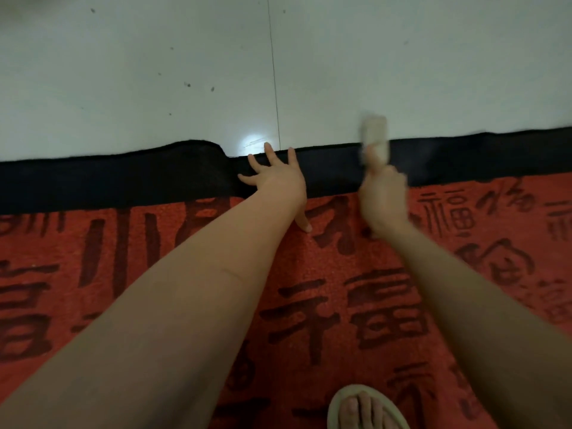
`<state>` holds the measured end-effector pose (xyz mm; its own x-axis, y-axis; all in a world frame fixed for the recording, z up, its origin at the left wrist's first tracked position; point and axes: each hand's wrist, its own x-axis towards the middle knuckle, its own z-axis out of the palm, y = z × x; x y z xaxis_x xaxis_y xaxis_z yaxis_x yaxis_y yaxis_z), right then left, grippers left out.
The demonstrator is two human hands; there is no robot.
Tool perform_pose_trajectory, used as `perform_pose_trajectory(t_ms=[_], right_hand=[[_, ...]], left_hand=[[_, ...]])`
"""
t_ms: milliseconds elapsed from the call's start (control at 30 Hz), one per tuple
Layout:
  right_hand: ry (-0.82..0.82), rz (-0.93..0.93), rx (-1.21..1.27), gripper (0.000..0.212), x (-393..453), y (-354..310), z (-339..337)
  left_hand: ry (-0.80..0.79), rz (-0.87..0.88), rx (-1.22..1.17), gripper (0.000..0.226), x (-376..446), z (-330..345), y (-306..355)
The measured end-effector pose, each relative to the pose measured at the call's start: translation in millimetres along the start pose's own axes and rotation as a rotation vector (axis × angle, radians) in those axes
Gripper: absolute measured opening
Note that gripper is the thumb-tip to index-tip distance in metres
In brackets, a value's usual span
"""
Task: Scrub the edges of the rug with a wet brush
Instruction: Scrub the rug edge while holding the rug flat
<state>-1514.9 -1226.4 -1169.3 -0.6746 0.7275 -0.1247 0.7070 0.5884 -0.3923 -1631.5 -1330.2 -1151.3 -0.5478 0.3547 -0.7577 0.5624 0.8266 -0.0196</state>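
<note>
Two hands work the far edge: we find the left hand [280, 178] spread flat on the red patterned rug's black border [123, 178], the right hand [383, 196] clamped on the blurred pale scrubbing brush [373, 139]. Border runs left-right; brush lies right of the bracing hand, straddling the edge beside grey floor tiles [154, 72].

This looks like a room in a home. From 9 to 3 o'clock across the top runs a floor [154, 72] of large pale glossy tiles, with one thin grout line [274, 72] toward 12 o'clock, a few dark specks, and a lamp's glare [252, 145] on the shine. Below lies a red rug [309, 258] with dark characters and a black border [108, 181]. At 6 o'clock a foot in a house slipper [365, 410] stands on it.
</note>
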Motion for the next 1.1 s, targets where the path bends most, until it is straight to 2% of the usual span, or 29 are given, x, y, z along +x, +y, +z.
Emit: perform_pose_trajectory(t_ms=[100,133,200,267,300,367,433,467,567,600,667,733,767,833,900,933,1000,1100], right_hand=[[-0.212,-0.353,-0.061,0.062,-30.1,-14.5,19.8],[-0.186,-0.392,-0.104,0.062,-22.7,-2.0,11.7],[-0.082,-0.183,-0.131,0.055,6.0,32.0,-12.5],[0.015,0.044,-0.080,0.050,15.7,38.6,-21.1],[0.007,0.023,-0.052,0.050,6.9,27.2,-16.2],[-0.106,-0.179,-0.015,0.051,-11.4,6.4,-1.5],[-0.152,-0.295,-0.031,0.049,-11.2,16.4,-6.4],[-0.125,-0.232,-0.047,0.047,1.2,33.5,-18.0],[0.011,0.111,-0.028,0.043,32.5,72.5,-44.8],[0.009,0.136,-0.016,0.043,29.0,67.1,-42.7],[-0.060,-0.005,0.037,0.045,12.8,41.0,-24.6],[-0.139,-0.183,0.088,0.048,1.2,29.4,-13.0],[-0.137,-0.212,0.068,0.049,4.8,39.0,-14.9],[-0.062,-0.117,-0.029,0.049,27.2,78.8,-31.7],[0.022,0.118,-0.068,0.050,43.1,115.0,-52.8],[0.048,0.173,-0.057,0.050,42.9,117.9,-54.3],[0.041,0.070,0.018,0.051,32.0,98.0,-41.2],[-0.097,-0.186,0.071,0.052,15.6,84.8,-29.1]], left_hand=[[0.000,-0.024,-0.030,0.155,3.0,1.1,0.7],[0.002,-0.024,-0.022,0.155,3.0,1.7,-0.1],[-0.003,-0.022,0.011,0.157,1.0,1.7,-0.3],[-0.025,-0.057,0.018,0.160,0.2,-0.3,4.0],[-0.044,-0.075,0.022,0.161,0.5,-2.2,8.7],[-0.062,-0.129,0.012,0.163,1.3,-5.1,15.0],[-0.076,-0.155,0.022,0.163,1.3,-7.0,17.0],[-0.092,-0.148,0.033,0.162,0.0,-6.7,16.8],[-0.096,-0.174,0.041,0.159,-2.3,-10.4,18.0],[-0.092,-0.192,0.024,0.157,-3.0,-13.0,22.5],[-0.024,-0.146,-0.044,0.150,-0.4,-20.0,44.2],[0.079,0.040,-0.108,0.143,8.2,-21.3,72.4],[0.086,0.116,-0.121,0.143,11.7,-19.2,83.1],[0.040,0.124,-0.094,0.152,13.9,-13.8,97.6],[0.009,0.067,-0.065,0.156,12.1,-9.7,103.2],[0.007,0.059,-0.060,0.155,11.2,-9.5,104.6],[0.010,0.088,-0.043,0.151,10.6,-11.5,111.0],[0.033,0.116,-0.032,0.148,14.6,-12.5,111.6]])
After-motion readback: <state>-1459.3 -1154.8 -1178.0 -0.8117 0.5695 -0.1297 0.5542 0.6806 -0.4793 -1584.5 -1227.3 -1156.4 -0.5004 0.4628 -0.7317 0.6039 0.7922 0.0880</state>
